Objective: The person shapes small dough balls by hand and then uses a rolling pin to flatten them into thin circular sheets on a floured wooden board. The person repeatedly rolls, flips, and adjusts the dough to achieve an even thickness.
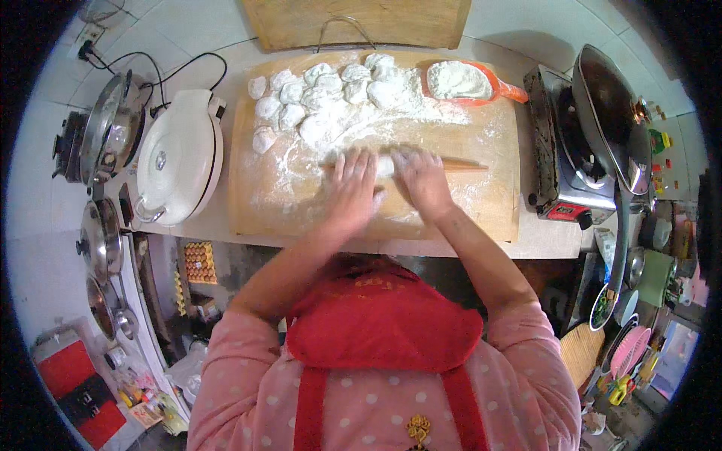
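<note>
A tapered wooden rolling pin lies crosswise on a floured wooden board. My left hand is laid over its left part, fingers pointing away from me. Over the right part, my right hand bends its fingers around the pin. Between the hands shows a white floured patch; whether it is dough or the coated pin, I cannot tell. Beyond my hands, several flour-dusted dough pieces sit in loose rows at the board's far left. Loose flour is heaped beside them.
An orange scoop of flour rests at the board's far right. A white electric griddle stands left, its cord running to the wall. On the right, a wok tilts over a portable gas stove. Another wooden board is behind.
</note>
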Tool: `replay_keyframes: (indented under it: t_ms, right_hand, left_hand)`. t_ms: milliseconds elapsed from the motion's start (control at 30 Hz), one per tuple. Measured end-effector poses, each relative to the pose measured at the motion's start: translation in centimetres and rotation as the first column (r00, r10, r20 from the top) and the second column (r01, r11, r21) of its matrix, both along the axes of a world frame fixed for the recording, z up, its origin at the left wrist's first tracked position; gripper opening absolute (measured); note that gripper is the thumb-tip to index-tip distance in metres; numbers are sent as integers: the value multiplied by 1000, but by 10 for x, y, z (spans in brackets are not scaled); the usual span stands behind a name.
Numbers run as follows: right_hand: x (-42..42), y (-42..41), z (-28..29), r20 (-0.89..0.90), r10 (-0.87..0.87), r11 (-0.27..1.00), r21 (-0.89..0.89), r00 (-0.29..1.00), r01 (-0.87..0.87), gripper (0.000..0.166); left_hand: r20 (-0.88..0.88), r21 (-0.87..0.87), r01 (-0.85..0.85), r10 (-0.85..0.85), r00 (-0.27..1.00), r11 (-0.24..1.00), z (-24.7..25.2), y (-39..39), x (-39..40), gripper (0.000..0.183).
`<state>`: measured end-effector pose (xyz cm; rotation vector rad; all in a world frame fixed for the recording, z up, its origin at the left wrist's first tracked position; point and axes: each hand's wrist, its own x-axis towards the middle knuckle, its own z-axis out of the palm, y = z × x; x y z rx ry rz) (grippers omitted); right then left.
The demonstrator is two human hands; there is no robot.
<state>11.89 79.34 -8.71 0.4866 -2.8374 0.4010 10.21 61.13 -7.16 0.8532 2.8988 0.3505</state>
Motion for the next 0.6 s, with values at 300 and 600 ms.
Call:
replay_keyframes:
  t_ms: [300,600]
  right_hand:
    - [-17,20,25,163,-54,980,197,985,21,78]
    - [-4,61,-3,-45,-218,972,-104,975,212,62]
  left_hand:
    - [-163,-147,164,-187,969,975,-7,17,-26,78]
    - [-55,-46,67,-70,996,997,-5,17,-48,69]
